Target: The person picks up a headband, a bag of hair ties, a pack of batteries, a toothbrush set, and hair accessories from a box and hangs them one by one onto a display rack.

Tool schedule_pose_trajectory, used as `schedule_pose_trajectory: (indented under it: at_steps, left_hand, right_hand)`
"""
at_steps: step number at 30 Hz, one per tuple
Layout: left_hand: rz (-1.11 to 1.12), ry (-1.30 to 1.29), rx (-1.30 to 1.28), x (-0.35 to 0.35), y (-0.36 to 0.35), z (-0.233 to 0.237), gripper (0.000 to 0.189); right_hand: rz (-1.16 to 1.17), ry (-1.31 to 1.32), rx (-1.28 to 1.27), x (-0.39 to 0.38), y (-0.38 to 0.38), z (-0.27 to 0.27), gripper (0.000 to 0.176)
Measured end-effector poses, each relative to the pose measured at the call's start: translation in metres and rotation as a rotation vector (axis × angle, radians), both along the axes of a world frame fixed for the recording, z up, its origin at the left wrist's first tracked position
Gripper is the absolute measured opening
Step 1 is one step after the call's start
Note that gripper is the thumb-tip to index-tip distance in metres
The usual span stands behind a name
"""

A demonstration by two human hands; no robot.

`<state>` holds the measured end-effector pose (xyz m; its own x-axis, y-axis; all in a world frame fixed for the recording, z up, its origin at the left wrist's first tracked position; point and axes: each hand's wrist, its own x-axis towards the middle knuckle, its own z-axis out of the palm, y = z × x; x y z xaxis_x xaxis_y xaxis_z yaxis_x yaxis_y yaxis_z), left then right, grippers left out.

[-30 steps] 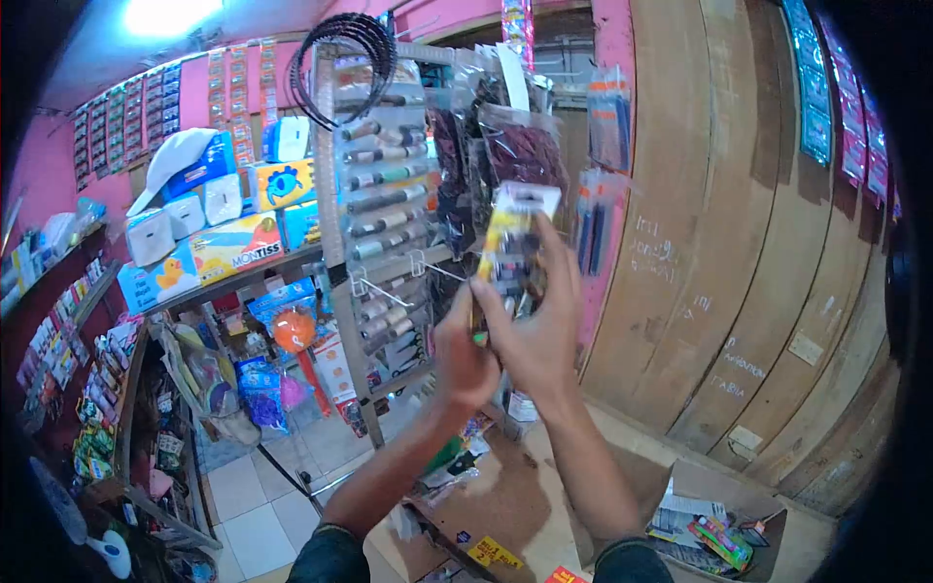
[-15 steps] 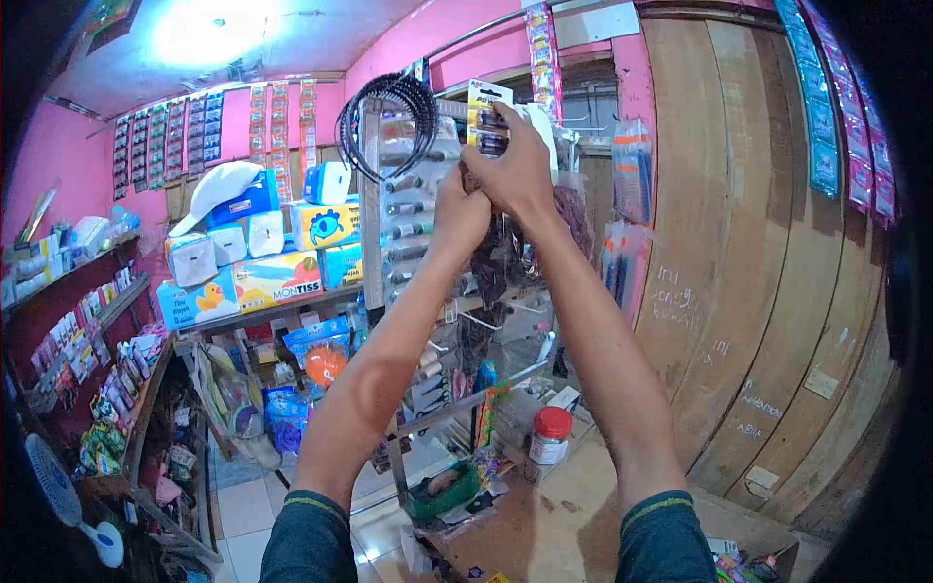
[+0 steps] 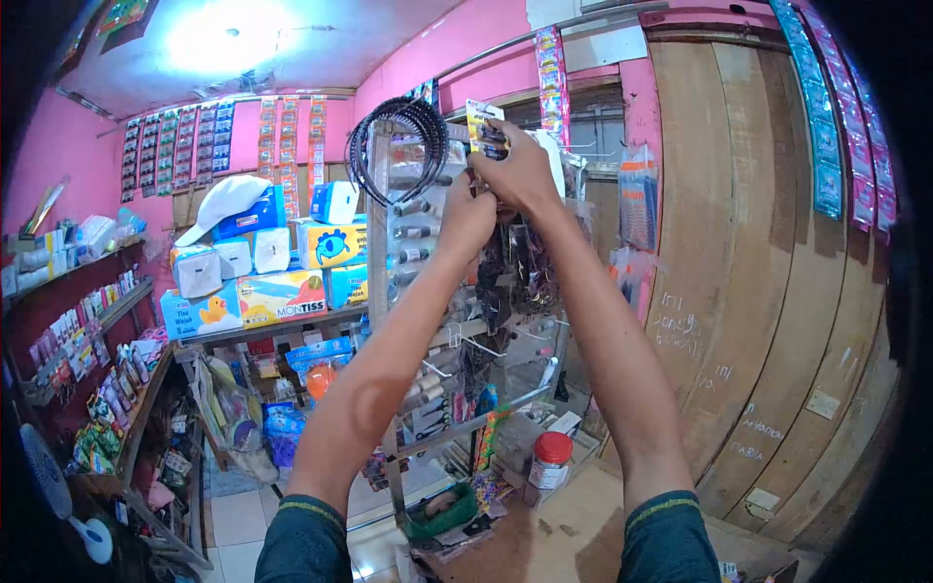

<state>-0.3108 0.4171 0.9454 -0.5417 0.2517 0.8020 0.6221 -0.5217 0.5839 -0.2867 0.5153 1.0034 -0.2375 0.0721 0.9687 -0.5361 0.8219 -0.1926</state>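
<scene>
Both my arms reach up and forward to a display rack (image 3: pixel 380 253). My right hand (image 3: pixel 520 173) has its fingers closed on a battery pack (image 3: pixel 483 117), a yellow and white card with dark cells, near the rack's top. Just below and to the left, my left hand (image 3: pixel 468 216) is closed, its fingers bent close to the right hand; whatever they grip is hidden. A bunch of black headbands (image 3: pixel 435 136) hangs left of the pack. Under my hands, dark packets (image 3: pixel 498 277) in clear plastic hang from the rack.
Tissue packs (image 3: pixel 282 297) and a white cap (image 3: pixel 225 202) sit on a shelf at left. A red-lidded jar (image 3: pixel 551 457) stands on the wooden surface below. Metal hooks (image 3: pixel 483 347) stick out from the rack. A plank wall (image 3: pixel 739 243) rises at right.
The view has shifted slightly, so the scene sits lower. The battery pack's card now tilts more, and my right hand's fingers cover more of it. My left hand stays closed beside it.
</scene>
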Motion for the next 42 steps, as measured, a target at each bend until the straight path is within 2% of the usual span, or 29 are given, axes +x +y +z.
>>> schedule_pose_trajectory:
  at_steps: [4,14,17,23,26,31,34,38,39,42]
  left_hand:
    - [0.007,-0.042,-0.01,-0.017,0.001,-0.003,0.038]
    - [0.125,-0.106,-0.104,-0.071,0.0,-0.017,0.028]
    - [0.153,-0.083,-0.056,-0.082,0.001,-0.025,0.028]
    - [0.16,-0.166,-0.033,-0.08,-0.005,-0.028,0.032]
    - [0.125,-0.221,-0.02,-0.057,-0.013,-0.029,0.033]
    - [0.157,-0.156,-0.029,-0.057,-0.02,-0.043,0.036]
    - [0.151,-0.204,-0.028,-0.048,-0.023,-0.055,0.038]
    - [0.142,-0.258,-0.057,-0.036,-0.027,-0.065,0.045]
    - [0.115,-0.257,-0.029,-0.036,-0.026,-0.065,0.046]
    - [0.089,-0.337,-0.027,-0.031,-0.029,-0.063,0.047]
  right_hand:
    - [-0.058,0.083,0.011,-0.015,0.0,-0.007,0.069]
    - [-0.049,-0.012,0.045,-0.043,0.0,-0.01,0.074]
    - [-0.006,0.002,0.075,-0.065,0.002,-0.009,0.073]
    - [0.043,0.021,0.094,-0.076,0.001,-0.012,0.076]
    - [0.022,0.009,0.092,-0.083,0.002,-0.013,0.077]
    - [0.049,0.008,0.051,-0.06,-0.003,-0.024,0.079]
    - [-0.002,-0.098,0.033,-0.033,-0.003,-0.036,0.079]
    - [-0.024,-0.087,0.091,-0.026,0.008,-0.05,0.079]
    - [-0.011,-0.169,0.047,-0.024,0.009,-0.051,0.08]
    - [-0.055,-0.16,0.006,-0.025,0.003,-0.054,0.079]
